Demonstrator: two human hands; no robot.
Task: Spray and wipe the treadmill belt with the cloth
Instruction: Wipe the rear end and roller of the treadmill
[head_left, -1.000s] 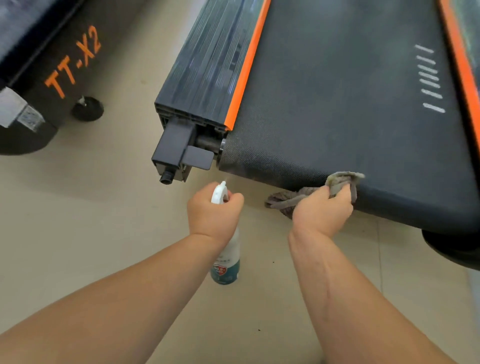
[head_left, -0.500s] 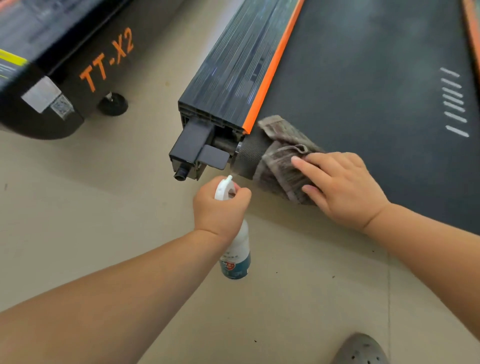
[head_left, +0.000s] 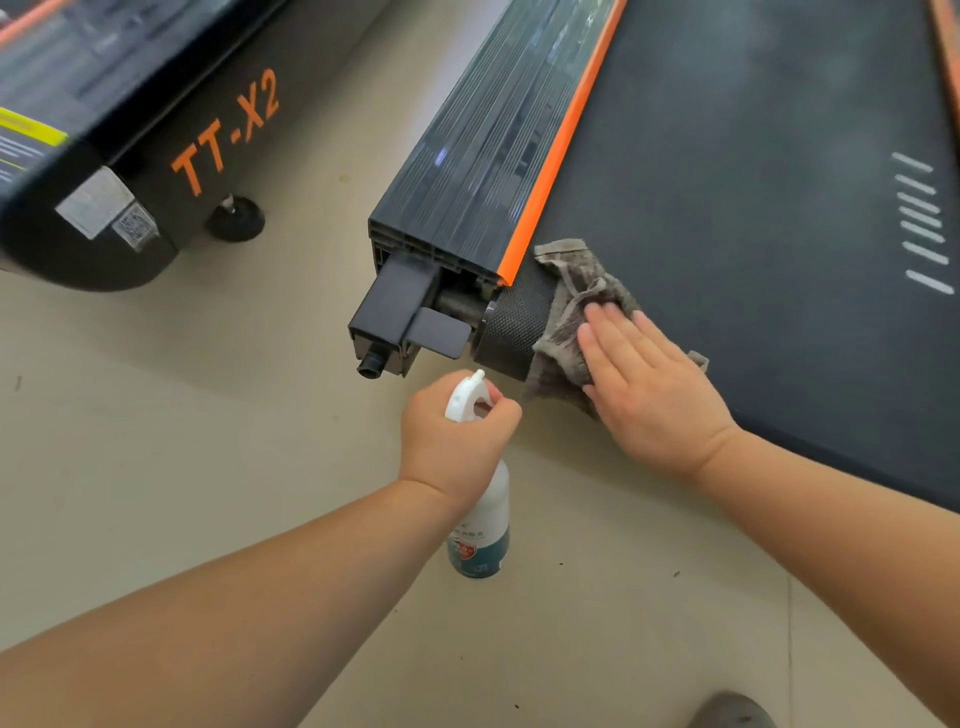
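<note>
The black treadmill belt (head_left: 753, 197) fills the upper right, curving down over its rear roller. A grey-brown cloth (head_left: 563, 306) lies crumpled on the belt's rear left corner. My right hand (head_left: 649, 384) presses flat on the cloth with straight fingers. My left hand (head_left: 457, 441) grips a white spray bottle (head_left: 480, 530) with a blue label, upright above the floor, its nozzle pointing toward the belt's end.
A ribbed dark side rail (head_left: 483, 145) with an orange strip (head_left: 561, 145) borders the belt's left edge, ending in a black bracket (head_left: 395, 322). A second machine marked TT-X2 (head_left: 156, 156) stands at left. Beige tiled floor (head_left: 208, 467) lies below; a grey shoe (head_left: 732, 709) shows at the bottom.
My right hand carried the cloth from the belt's rear edge leftward to the rear left corner and flattened onto it. The left hand kept its hold on the bottle.
</note>
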